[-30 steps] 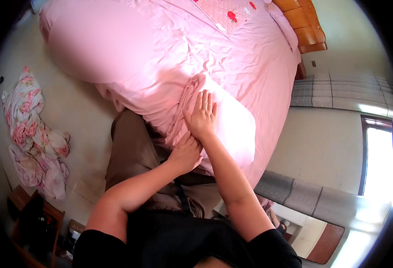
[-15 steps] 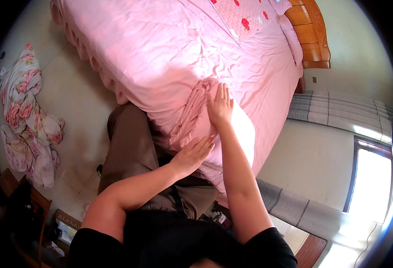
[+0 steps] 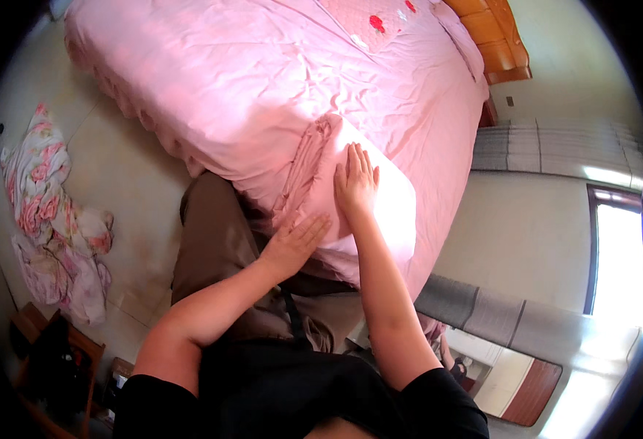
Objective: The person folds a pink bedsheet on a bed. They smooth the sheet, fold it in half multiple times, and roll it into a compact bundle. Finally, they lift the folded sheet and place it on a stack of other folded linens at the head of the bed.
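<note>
A folded pink cloth bundle (image 3: 334, 197), perhaps bedding, lies near the bed's close corner with ruffled folds along its left side. My right hand (image 3: 358, 183) rests flat on its top, fingers stretched away from me. Lower down, my left hand (image 3: 297, 244) lies against the bundle's near left edge with its fingers extended. Neither hand grips anything. Beneath the bundle spreads a wrinkled pink bedsheet (image 3: 212, 88) with a frilled edge, and strong light whitens the bundle's right side.
A quilted pink mat with red flowers (image 3: 365, 25) lies farther up the bed, by the wooden headboard (image 3: 491, 36). Crumpled floral bedding (image 3: 51, 197) is on the tiled floor at left. A wooden chair (image 3: 80, 366) stands lower left; grey curtains (image 3: 555, 150) hang right.
My left hand has slid left along the bundle's near edge. My right hand has shifted slightly toward me on its top. The view has tilted a little.
</note>
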Tool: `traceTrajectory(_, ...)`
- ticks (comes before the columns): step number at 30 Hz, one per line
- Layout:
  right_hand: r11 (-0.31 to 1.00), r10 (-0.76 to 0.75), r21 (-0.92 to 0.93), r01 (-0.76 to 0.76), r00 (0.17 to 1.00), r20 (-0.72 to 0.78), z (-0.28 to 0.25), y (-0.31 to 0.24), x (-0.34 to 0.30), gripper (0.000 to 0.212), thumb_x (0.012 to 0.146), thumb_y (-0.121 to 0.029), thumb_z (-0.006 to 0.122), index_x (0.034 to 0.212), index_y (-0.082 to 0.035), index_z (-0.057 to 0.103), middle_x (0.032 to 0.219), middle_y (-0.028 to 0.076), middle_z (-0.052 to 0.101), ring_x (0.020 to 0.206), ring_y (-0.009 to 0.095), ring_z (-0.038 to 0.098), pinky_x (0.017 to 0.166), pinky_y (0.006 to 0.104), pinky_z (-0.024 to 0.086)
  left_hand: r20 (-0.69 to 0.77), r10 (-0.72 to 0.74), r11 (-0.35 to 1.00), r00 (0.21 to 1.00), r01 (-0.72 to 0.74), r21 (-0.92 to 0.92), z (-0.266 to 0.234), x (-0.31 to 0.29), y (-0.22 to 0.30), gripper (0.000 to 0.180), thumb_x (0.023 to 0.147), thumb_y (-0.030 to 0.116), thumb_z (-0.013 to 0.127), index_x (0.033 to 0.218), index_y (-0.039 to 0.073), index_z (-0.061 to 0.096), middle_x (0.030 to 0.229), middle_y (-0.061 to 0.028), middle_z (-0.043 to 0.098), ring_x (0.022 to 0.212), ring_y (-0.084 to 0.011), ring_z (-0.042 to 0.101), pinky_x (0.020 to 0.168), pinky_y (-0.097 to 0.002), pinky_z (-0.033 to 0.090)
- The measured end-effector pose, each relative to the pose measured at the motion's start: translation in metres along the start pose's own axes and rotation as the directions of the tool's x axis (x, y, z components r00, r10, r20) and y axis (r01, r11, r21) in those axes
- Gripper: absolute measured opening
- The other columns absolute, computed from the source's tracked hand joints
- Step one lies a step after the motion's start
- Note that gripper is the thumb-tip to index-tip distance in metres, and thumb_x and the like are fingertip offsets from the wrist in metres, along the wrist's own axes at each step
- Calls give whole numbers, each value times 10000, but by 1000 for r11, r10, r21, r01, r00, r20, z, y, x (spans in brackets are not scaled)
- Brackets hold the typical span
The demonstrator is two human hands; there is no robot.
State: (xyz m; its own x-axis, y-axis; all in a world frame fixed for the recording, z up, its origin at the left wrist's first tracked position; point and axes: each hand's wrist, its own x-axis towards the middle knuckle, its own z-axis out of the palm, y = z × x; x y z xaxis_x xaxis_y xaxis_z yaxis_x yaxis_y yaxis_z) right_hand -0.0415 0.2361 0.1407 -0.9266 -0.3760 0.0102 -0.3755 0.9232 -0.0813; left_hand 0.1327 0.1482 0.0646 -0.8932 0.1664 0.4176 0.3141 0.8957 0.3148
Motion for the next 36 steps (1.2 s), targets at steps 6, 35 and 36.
traceTrajectory(6,995,93,38,-88,984,-150,7,47,-63,556,973,-329,446,1479,-99,415,1539,113,399,1456,273,311,1195,485,186,18,50,980,999,-45,-192,-9,0,0,632,843,290,678,1411,96,482,1488,-53,439,1414,-210,353,1186,-483,229)
traceTrajectory(35,-129,451,668,-732,557,697,0,221,-169,907,751,-690,700,1389,-72,521,1393,117,532,1269,257,463,1011,456,382,807,-498,-123,317,896,-427,2,67,-55,240,680,173,673,889,55,686,831,-73,678,736,-193,642,641,-350,508)
traceTrajectory(36,-83,481,659,-747,549,683,0,224,-167,899,742,-659,720,1385,-63,520,1395,131,531,1276,270,464,1018,475,378,816,-482,-141,321,890,-433,6,67,-56,244,675,159,670,891,49,688,829,-72,680,729,-197,647,632,-349,513)
